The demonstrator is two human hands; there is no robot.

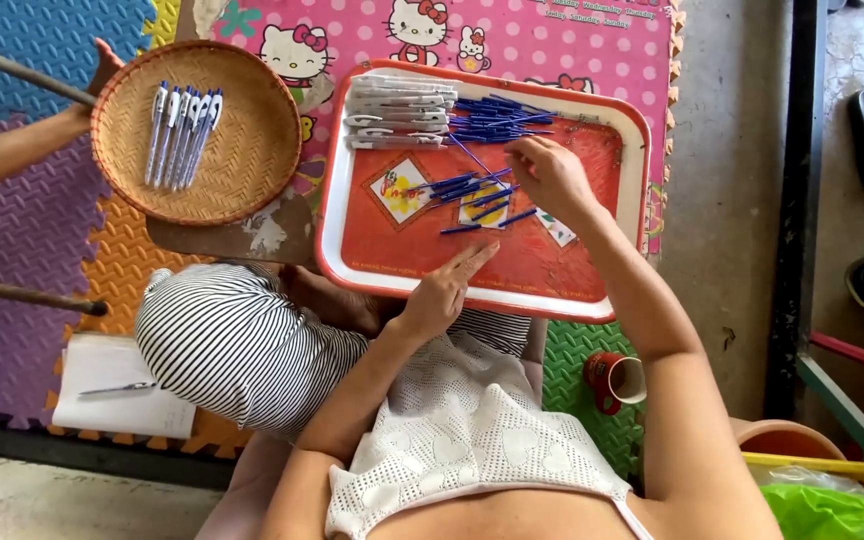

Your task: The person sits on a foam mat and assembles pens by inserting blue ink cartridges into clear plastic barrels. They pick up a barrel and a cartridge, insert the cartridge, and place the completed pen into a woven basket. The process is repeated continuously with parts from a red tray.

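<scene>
A red tray with a white rim (592, 305) rests on my lap. On it lie several white pen barrels (397, 112) in a stack at the far left, a heap of blue pen refills (497, 118) beside them, and scattered blue parts (472, 195) in the middle. My right hand (550, 175) hovers over the tray's middle with its fingers bent down among the blue parts; whether it grips one is hidden. My left hand (447, 290) lies flat on the tray's near edge, fingers stretched out and empty.
A round woven basket (242, 150) holding several assembled white-and-blue pens (182, 130) sits left of the tray; another person's arm (12, 150) reaches toward it. A red mug (614, 380) stands on the foam mat at right. A notepad with a pen (117, 395) lies at left.
</scene>
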